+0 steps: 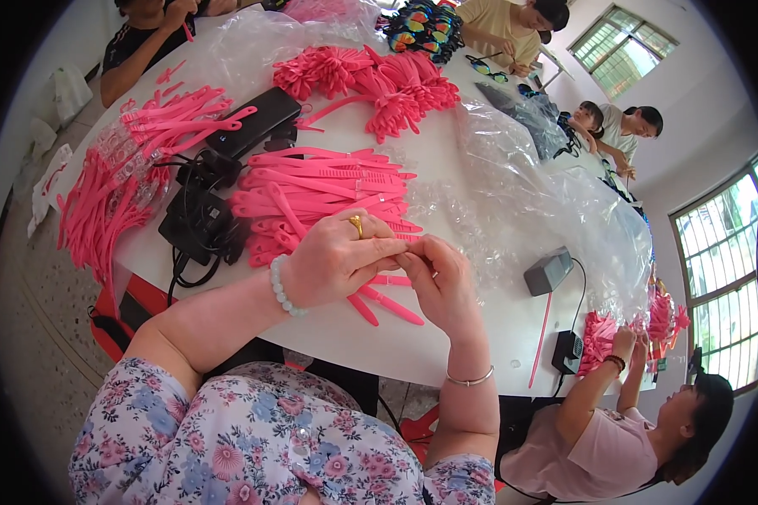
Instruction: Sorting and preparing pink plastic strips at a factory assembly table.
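Evidently I have left hand (338, 261) and right hand (440, 282) together at the fingertips, gripping what I cannot tell, beside pink straps (316, 183); likely close handwork, next needing steady pressure

To the right of the right hand (436, 282), the desk (509, 341) has a bare stretch where a hand can pass, until the thin pink strip (541, 341) and the grey block (546, 273). Beyond the left hand (333, 259), the pink straps (324, 185) close the way; leftward, black boxes (192, 225) with cables obstruct. Crumpled clear plastic (518, 168) blocks the far right.
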### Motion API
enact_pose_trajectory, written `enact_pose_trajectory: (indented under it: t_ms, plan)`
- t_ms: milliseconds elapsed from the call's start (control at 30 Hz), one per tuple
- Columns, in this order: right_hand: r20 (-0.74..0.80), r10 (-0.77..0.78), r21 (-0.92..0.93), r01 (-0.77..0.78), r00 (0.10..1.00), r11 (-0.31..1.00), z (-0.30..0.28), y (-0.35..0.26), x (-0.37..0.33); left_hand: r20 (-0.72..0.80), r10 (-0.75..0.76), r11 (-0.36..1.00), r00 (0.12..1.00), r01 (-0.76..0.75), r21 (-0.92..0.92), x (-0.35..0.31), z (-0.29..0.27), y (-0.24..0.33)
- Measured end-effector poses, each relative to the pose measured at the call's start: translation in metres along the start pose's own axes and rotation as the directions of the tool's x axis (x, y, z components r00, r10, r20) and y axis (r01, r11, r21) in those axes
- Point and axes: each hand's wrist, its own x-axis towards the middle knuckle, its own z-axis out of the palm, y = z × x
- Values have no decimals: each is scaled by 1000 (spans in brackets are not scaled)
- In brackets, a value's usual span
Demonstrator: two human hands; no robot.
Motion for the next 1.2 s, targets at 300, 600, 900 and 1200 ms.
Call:
enact_pose_trajectory:
  t_ms: [300, 600, 900, 1200]
  plan:
    - [80, 142, 219, -156, 987, 963, -6, 8, 1, 56, -94, 995, 994, 95, -18, -3, -1, 0]
    - [150, 234, 285, -269, 960, 920, -6, 18, -1, 75, -163, 986, 984, 165, -20, -8, -1, 0]
    - [181, 283, 303, -327, 942, 895, -8, 21, 1, 77, -163, 983, 984, 168, -73, -6, -1, -4]
    - [170, 231, 283, -271, 958, 920, -2, 14, 0, 253, -384, 802, 888, 457, -384, -5, -6, 0]
